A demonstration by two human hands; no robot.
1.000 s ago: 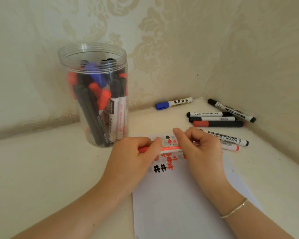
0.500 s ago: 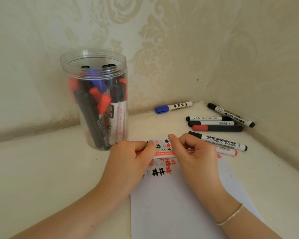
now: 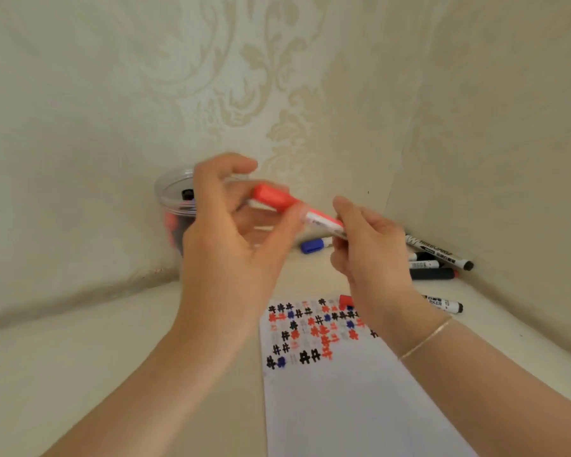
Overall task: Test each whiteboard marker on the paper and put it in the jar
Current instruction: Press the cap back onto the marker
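Red marker (image 3: 287, 202) between both hands' fingers (image 3: 340, 209)

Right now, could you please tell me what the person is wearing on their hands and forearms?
Both forearms are bare, with no sleeves in view. The right wrist carries a thin, pale metallic bracelet. The left hand and right hand wear no gloves, and no rings or watch are visible from this angle.
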